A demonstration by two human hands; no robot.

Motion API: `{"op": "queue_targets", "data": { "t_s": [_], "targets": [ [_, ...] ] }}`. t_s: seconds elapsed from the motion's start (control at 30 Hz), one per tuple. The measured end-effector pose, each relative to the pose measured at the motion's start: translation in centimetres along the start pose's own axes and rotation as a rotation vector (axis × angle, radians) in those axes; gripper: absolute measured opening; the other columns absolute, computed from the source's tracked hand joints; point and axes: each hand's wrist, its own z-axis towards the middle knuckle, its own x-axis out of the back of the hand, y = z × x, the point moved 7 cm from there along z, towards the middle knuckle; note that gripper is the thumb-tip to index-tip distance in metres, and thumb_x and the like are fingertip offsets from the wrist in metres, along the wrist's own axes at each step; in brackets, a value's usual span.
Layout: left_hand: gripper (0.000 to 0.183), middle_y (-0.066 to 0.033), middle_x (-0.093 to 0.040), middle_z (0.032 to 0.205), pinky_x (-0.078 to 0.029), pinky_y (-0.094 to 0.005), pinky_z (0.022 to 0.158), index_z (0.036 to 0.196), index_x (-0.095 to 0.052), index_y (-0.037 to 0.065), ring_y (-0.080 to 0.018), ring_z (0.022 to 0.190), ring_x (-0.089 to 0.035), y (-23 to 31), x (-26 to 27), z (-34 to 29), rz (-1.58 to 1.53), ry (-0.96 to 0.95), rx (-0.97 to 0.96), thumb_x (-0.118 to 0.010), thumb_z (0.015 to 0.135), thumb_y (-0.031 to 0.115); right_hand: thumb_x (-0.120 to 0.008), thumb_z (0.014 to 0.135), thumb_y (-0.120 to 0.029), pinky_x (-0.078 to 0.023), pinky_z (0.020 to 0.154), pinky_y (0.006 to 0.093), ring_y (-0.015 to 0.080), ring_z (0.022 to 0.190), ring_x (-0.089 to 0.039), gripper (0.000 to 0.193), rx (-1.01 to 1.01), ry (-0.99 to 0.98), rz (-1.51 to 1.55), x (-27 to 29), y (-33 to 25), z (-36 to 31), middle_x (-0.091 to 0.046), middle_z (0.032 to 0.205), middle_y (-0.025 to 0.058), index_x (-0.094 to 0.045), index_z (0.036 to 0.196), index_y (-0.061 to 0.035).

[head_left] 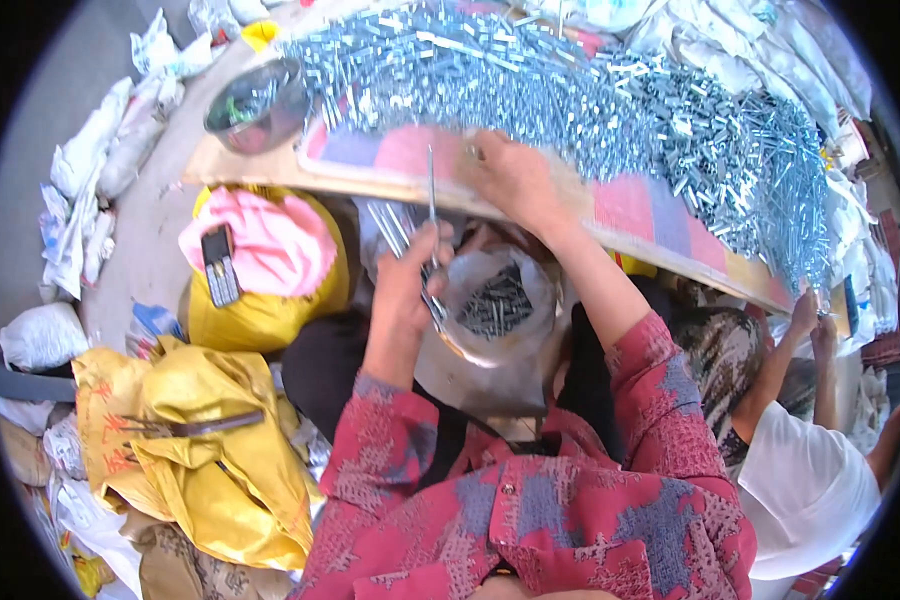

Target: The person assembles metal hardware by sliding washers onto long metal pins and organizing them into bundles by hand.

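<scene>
Red shirt (560, 505), rod (431, 185) jutting from left fingers (425, 243)

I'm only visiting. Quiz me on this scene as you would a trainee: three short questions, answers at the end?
1. True or false: the phone rests on the pink cloth.
2. What is in the left hand? A) a cup B) a metal rod C) a rope
3. Fill in the colour: the dark tool lies on a ____ sack.

Key: 1. True 2. B 3. Yellow

Red fabric shirt (565, 510) with blue-grey patches, round front button (508, 490); sleeves (655, 385) end behind left hand (407, 280) and right hand (515, 182).
</scene>
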Motion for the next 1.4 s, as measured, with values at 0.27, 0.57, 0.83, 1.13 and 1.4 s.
{"op": "queue_targets", "data": {
  "t_s": [0.27,0.57,0.83,1.13,1.4],
  "targets": [
    [0.030,-0.0041,-0.059,0.067,-0.030,-0.0174,0.037,0.100,-0.062,-0.004,-0.0064,0.043,-0.044,-1.7,-2.2,-0.9,0.105,0.004,0.050,-0.065,0.089,0.024,-0.053,0.080,-0.013,-0.054,0.060,0.0436,0.0344,0.066,-0.066,0.014,0.091,0.017,-0.245,-3.1,1.2,1.5,-0.064,0.088,0.0186,-0.059,0.086,-0.0030],
    [0.024,-0.0027,-0.059,0.068,-0.028,-0.0172,0.039,0.096,-0.066,-0.002,-0.0051,0.044,-0.042,-1.4,-3.6,0.2,0.192,-0.106,-0.014,-0.066,0.087,0.021,-0.054,0.086,-0.022,-0.051,0.064,0.0431,0.0330,0.072,-0.065,0.025,-0.028,0.115,-0.028,-0.9,3.4,1.0,-0.066,0.078,0.0196,-0.062,0.081,0.0009],
    [0.021,-0.0008,-0.059,0.068,-0.029,-0.0163,0.040,0.096,-0.068,0.001,-0.0035,0.049,-0.043,-3.6,-4.1,-0.1,0.271,-0.168,0.055,-0.068,0.085,0.019,-0.056,0.092,-0.024,-0.043,0.049,0.0283,0.0118,0.051,-0.054,0.032,-0.422,0.320,0.547,1.3,6.9,-4.7,-0.060,0.060,0.0076,-0.062,0.078,0.0046],
    [0.026,-0.0049,-0.058,0.073,-0.030,-0.0167,0.040,0.101,-0.063,-0.002,-0.0050,0.052,-0.044,-6.2,-6.6,-0.3,0.173,-0.346,0.235,-0.068,0.086,0.019,-0.056,0.094,-0.021,-0.029,0.043,0.0220,0.0050,0.045,-0.042,0.025,-0.480,0.358,1.116,2.6,7.6,-7.0,-0.051,0.054,-0.0021,-0.060,0.077,-0.0041],
    [0.023,-0.0076,-0.060,0.074,-0.031,-0.0177,0.039,0.093,-0.061,-0.001,-0.0066,0.049,-0.045,-8.4,-8.0,1.5,0.045,-0.258,0.292,-0.073,0.082,0.015,-0.059,0.090,-0.011,-0.044,0.052,0.0232,0.0079,0.051,-0.052,0.011,-0.093,0.108,0.667,3.6,4.7,-11.4,-0.057,0.064,-0.0010,-0.063,0.093,-0.0020]
  ]
}}
